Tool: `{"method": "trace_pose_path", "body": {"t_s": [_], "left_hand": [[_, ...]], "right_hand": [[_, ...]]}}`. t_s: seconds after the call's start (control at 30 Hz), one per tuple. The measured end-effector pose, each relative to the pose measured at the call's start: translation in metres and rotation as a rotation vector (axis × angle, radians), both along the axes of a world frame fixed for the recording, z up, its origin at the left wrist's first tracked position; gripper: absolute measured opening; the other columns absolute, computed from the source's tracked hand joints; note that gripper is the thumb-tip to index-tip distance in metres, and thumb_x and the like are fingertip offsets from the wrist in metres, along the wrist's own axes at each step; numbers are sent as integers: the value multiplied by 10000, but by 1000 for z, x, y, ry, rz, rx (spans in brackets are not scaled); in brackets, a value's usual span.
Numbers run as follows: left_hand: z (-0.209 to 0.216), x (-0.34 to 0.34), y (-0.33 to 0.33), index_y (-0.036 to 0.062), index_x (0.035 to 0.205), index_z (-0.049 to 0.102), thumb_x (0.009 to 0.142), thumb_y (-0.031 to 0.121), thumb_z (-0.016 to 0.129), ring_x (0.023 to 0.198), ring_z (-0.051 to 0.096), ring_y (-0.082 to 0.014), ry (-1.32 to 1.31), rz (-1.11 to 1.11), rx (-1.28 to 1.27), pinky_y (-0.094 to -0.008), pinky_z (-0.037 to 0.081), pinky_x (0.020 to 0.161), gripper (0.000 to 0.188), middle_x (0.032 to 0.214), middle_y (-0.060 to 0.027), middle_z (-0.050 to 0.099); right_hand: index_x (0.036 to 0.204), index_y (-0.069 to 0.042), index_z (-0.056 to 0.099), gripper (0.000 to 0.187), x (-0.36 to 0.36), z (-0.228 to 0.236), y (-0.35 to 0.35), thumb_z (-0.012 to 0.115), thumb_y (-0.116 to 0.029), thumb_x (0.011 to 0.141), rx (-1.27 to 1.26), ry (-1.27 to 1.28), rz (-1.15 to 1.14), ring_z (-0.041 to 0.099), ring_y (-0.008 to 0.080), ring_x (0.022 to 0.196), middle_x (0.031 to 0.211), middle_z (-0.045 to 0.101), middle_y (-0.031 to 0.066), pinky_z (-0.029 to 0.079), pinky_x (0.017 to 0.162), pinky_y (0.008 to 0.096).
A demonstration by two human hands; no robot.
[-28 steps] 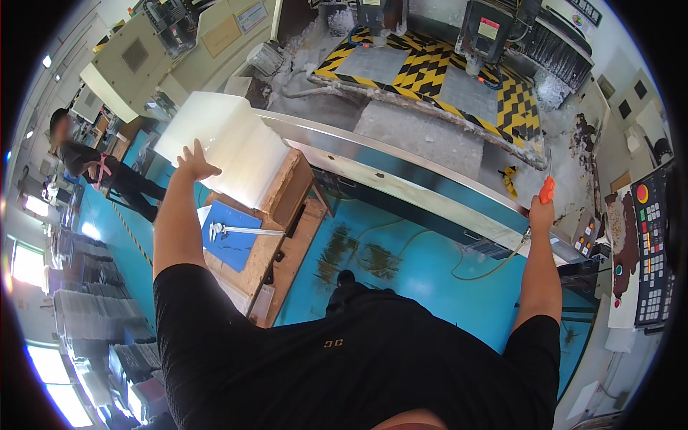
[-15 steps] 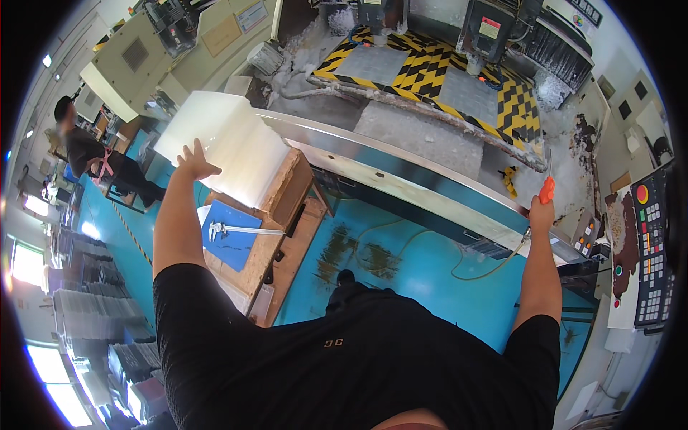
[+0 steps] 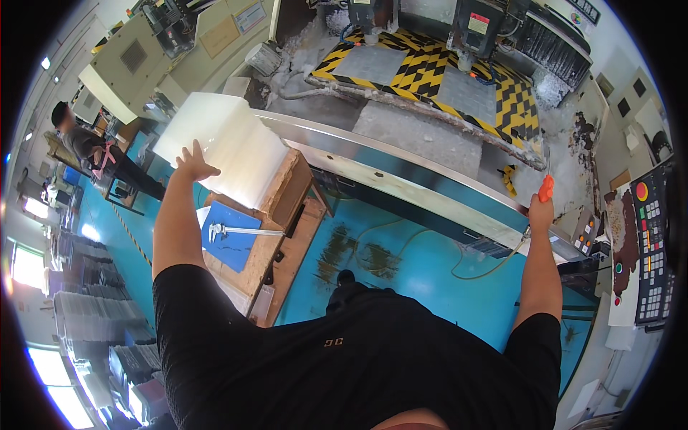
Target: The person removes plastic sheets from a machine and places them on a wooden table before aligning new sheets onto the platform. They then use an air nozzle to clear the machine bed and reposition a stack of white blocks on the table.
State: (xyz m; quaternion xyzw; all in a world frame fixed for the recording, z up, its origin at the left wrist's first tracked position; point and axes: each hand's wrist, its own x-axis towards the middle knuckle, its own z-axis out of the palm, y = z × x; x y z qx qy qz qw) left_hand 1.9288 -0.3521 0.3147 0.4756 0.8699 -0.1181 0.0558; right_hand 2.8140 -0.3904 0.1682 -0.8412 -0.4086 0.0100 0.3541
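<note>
My left hand [image 3: 192, 166] lies with fingers spread on the top of a thick stack of white translucent plastic sheets [image 3: 247, 158]. The stack sits on a wooden block beside the machine's front rail. Far to the right, my right hand [image 3: 541, 213] is closed around an orange air blow gun [image 3: 547, 188] with a thin nozzle pointing up at the machine bed. A yellowish hose [image 3: 480, 275] runs from near that hand down to the floor. Close to my left forearm, a caliper [image 3: 251, 231] rests on a blue pad [image 3: 228, 249] on the wooden bench.
Beyond the metal rail [image 3: 387, 154] is a machine bed [image 3: 390, 64] with black-and-yellow tape, white chips around it and spindle heads [image 3: 476, 29] above. A control panel [image 3: 653, 247] stands at right. Another person [image 3: 93, 147] stands at far left, near stacked sheets [image 3: 93, 315].
The spindle heads have shifted slightly left over the bed. The other person's head and upper body have moved a little. My hands stay almost where they were.
</note>
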Motion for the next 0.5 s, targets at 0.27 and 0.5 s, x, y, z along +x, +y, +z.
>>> {"method": "trace_pose_path", "body": {"t_s": [0.27,0.5], "left_hand": [[-2,2,2,160,1570,-67,677,457,819,1440,51,-560,0,-16,-3,-540,143,1189,1292,1595,-301,-9],[-9,-12,5,154,1567,-78,657,465,832,1431,38,-579,1,-18,8,-566,136,1182,1323,1587,-320,-13]], "right_hand": [[1017,-18,631,360,1,3,-3,580,-314,819,-36,-3,-19,653,428,896,922,680,238,495,800,502],[1020,-15,627,359,-5,7,-1,574,-305,816,-43,45,-53,637,456,919,942,674,255,490,816,521]]}}
